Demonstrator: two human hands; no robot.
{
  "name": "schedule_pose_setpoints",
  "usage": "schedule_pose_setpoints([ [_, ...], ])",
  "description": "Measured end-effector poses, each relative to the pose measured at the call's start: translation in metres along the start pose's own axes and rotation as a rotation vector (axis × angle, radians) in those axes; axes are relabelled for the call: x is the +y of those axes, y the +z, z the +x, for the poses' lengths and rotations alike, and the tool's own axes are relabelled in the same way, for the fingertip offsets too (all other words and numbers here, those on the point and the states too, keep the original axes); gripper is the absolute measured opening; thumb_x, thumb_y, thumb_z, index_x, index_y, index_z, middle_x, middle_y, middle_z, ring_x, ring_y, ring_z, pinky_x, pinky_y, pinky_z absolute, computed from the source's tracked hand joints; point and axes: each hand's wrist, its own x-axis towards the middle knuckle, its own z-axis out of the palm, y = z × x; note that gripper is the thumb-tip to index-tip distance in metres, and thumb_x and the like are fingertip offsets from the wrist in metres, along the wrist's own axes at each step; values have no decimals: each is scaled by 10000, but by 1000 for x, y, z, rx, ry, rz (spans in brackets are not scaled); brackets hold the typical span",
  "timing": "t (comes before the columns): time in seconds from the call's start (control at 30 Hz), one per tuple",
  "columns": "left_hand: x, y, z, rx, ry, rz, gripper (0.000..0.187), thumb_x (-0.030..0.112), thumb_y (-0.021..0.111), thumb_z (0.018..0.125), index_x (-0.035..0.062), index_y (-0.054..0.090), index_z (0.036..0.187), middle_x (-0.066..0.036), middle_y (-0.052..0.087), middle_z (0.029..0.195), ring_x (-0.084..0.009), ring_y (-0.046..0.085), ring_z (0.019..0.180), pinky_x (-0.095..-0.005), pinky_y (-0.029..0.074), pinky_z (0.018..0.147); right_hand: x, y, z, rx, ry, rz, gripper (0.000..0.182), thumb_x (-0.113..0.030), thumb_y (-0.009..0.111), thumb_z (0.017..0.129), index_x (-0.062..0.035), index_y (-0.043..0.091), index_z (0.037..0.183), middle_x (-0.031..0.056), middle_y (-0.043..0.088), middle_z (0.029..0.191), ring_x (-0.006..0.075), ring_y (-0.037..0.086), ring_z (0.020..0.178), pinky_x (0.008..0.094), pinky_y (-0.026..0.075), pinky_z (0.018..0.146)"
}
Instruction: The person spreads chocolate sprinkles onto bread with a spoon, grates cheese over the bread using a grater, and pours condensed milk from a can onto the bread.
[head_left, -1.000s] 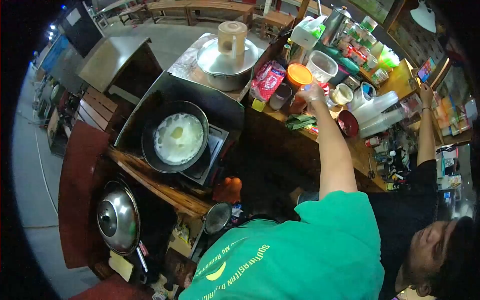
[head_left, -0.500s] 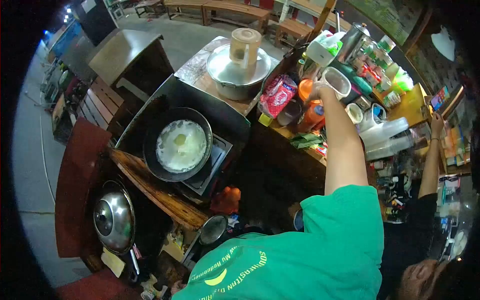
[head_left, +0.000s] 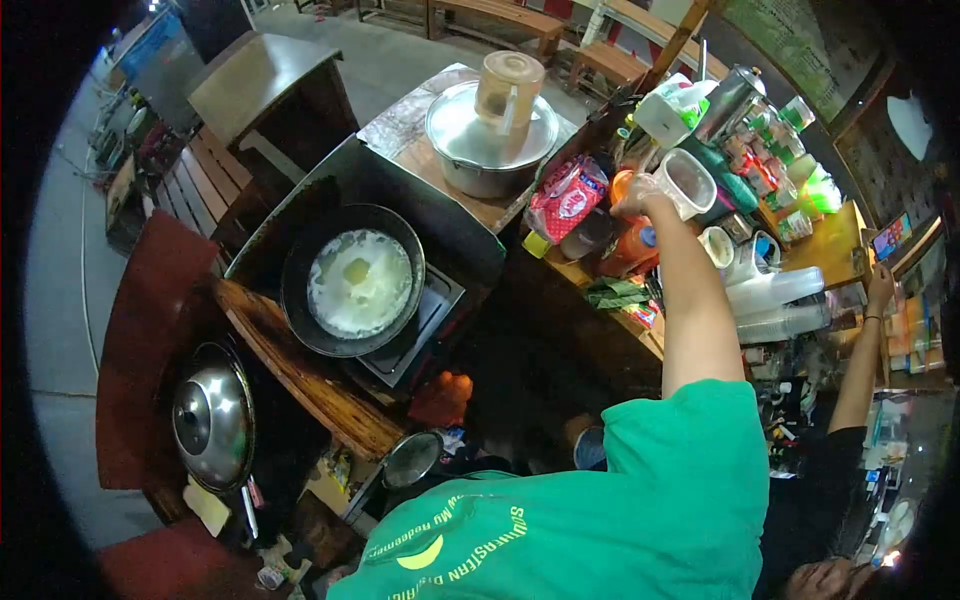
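My right hand (head_left: 640, 196) reaches to the crowded shelf at the upper right. Its fingers are bent together beside a clear plastic tub (head_left: 686, 183) and an orange lid (head_left: 621, 186); what they hold is too small to make out. Below it are an orange bottle (head_left: 632, 246) and a pink packet (head_left: 570, 198). A small part of my left hand (head_left: 338, 577) shows at the bottom edge by the green shirt, its fingers hidden. In a black pan (head_left: 292, 312) on the stove, a whitish food (head_left: 360, 285) has a yellowish spot near its middle.
A lidded pot (head_left: 478, 176) with a plastic pitcher (head_left: 508, 90) on top stands behind the stove. A domed lid (head_left: 212, 417) is at the lower left. Stacked plastic cups (head_left: 775, 292) lie on the right. Another person's arm (head_left: 860, 360) holds a phone (head_left: 891, 236) at the far right.
The view has shifted a little. My right hand remains among the containers, now showing more clearly beside the tub. The pan and its food look unchanged.
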Motion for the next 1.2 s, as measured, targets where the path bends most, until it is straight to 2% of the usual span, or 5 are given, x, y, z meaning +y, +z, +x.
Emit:
schedule_pose_setpoints([
  [0.43,-3,19,-10,29,5,-23,395,252,652,876,-26,600,1152,-218,652,1001,-340,628,958,-430,502,859,5,-1,-8,108,65,130,815,-517,837,549,16,662,1140,207,645,1208,298,626,1127,378,508,969],
  [0.53,-6,16,-16,37,0,-16,396,252,652,874,-25,600,1152,-220,653,1002,-344,628,959,-431,501,859,8,-10,-11,88,70,249,1117,-458,875,523,53,380,1384,244,623,1219,350,623,1122,383,499,976],
  [0.67,-12,10,-21,41,-11,4,397,252,653,872,-24,602,1152,-222,653,1003,-348,627,961,-432,501,860,25,-17,6,23,-13,181,792,-501,832,538,66,657,1062,242,686,1049,329,678,989,387,543,855],
  [1.13,-26,-3,-20,23,12,51,400,252,656,864,-20,605,1152,-231,655,1007,-364,626,968,-437,498,862,33,-134,-54,3,-8,68,882,-524,835,572,27,593,1216,226,609,1265,329,602,1146,374,491,961],
  [1.2,-25,0,-20,26,6,55,400,252,656,862,-20,606,1152,-232,656,1008,-366,626,969,-438,498,862,48,-126,-57,265,-210,341,909,-508,835,572,31,563,1252,230,611,1264,348,614,1119,384,498,954],
])
